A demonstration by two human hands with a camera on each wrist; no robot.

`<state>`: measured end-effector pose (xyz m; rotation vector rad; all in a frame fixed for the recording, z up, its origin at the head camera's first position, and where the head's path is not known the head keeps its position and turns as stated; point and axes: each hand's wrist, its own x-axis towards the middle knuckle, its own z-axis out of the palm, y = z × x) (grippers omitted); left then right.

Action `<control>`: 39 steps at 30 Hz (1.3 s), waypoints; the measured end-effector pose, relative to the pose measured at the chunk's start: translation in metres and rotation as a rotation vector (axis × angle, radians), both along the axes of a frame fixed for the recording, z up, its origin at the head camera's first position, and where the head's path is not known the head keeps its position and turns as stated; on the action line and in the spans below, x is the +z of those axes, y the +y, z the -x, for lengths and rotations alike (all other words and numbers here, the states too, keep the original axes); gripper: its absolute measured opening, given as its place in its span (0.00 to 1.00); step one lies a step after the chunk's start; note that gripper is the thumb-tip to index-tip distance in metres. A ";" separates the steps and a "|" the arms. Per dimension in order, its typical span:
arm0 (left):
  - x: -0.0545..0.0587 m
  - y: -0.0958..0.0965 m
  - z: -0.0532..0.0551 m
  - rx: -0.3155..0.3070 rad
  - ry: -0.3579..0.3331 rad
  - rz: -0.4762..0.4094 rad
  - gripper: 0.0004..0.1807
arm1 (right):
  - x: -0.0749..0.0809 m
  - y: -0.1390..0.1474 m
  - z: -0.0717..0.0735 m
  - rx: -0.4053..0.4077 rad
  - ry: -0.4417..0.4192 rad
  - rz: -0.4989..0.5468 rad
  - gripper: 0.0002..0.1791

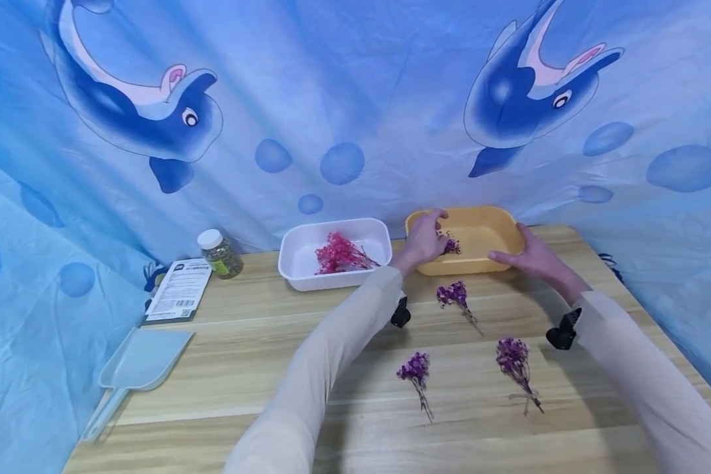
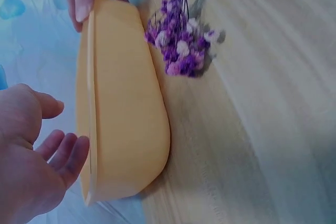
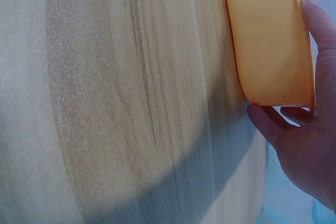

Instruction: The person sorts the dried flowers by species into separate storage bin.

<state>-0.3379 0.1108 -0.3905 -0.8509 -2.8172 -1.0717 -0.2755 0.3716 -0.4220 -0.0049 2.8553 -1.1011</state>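
Note:
A yellow tray (image 1: 476, 265) stands at the back right of the table, with purple dried flowers (image 1: 452, 245) inside its left part. My left hand (image 1: 424, 241) is over the tray's left end, thumb apart from the loosely bent fingers (image 2: 80, 157) at the rim and nothing held between them. At the opposite end my right hand (image 1: 536, 258) grips the tray, its thumb on the front rim and its fingers round the right end. A bunch of purple flowers (image 1: 452, 294) lies just in front of the tray.
Two more purple bunches (image 1: 415, 368) (image 1: 512, 357) lie nearer the front. Left of the yellow tray stands a white tray (image 1: 334, 282) with pink flowers (image 1: 339, 253). Farther left are a white-capped jar (image 1: 225, 260), a printed packet (image 1: 180, 289) and a dustpan (image 1: 145, 359). A blue curtain (image 1: 355, 99) hangs behind.

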 end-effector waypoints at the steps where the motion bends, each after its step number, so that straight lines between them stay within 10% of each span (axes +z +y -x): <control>1: -0.001 -0.002 -0.002 -0.003 0.001 -0.029 0.28 | 0.001 0.000 0.000 0.003 -0.001 0.004 0.68; 9: -0.003 -0.019 -0.028 -0.032 -0.077 -0.155 0.31 | 0.003 0.000 0.000 0.013 -0.008 0.001 0.67; 19: -0.007 -0.029 -0.069 0.053 0.061 -0.119 0.30 | 0.001 0.000 -0.001 0.024 -0.003 0.005 0.67; 29: -0.022 -0.033 -0.111 0.094 -0.100 -0.087 0.32 | -0.001 0.003 0.000 0.025 -0.009 -0.010 0.67; 39: -0.034 -0.019 -0.124 0.174 -0.156 -0.010 0.41 | 0.002 0.002 -0.002 0.026 -0.013 -0.014 0.67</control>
